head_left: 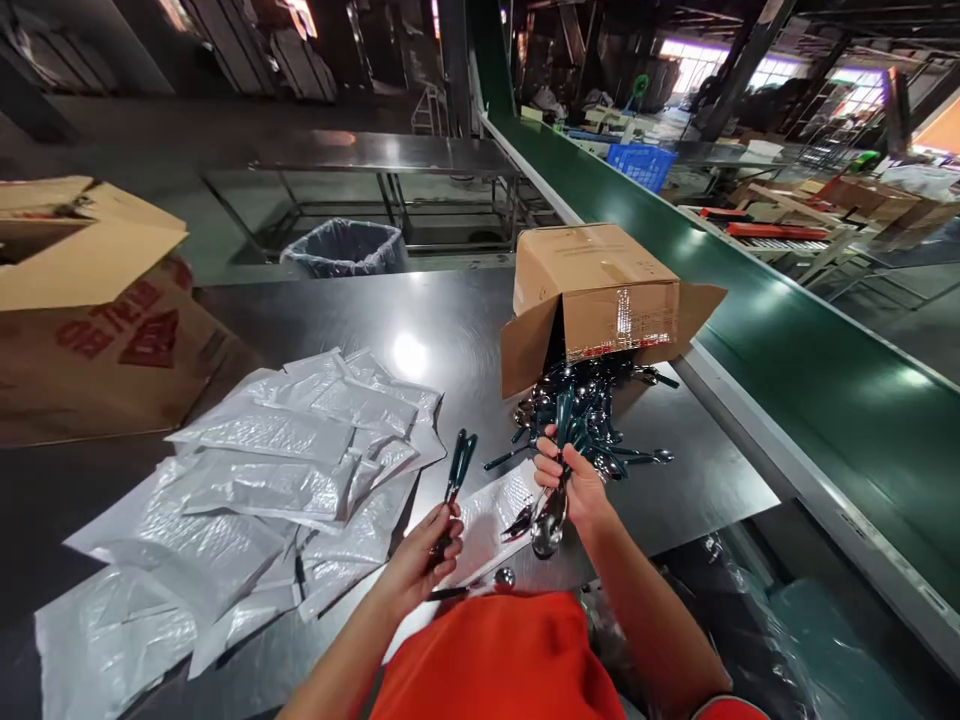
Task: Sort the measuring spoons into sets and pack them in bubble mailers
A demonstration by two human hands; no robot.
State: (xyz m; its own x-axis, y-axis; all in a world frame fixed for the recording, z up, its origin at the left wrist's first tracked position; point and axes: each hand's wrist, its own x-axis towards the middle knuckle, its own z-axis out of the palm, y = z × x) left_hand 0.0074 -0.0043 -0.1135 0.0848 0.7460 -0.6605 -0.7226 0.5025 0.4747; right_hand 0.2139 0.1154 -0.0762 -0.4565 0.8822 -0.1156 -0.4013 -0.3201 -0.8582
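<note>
Crowding table (420,330): bubble mailers (285,470) left, tipped carton (592,290) w/ cutlery pile (592,410) ahead.

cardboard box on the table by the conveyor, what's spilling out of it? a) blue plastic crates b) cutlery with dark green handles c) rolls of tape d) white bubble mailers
b: the cardboard box lies on its side with its flaps open, and a pile of shiny cutlery with dark green handles spreads from its mouth onto the table; the white mailers lie apart, to the left.
</note>
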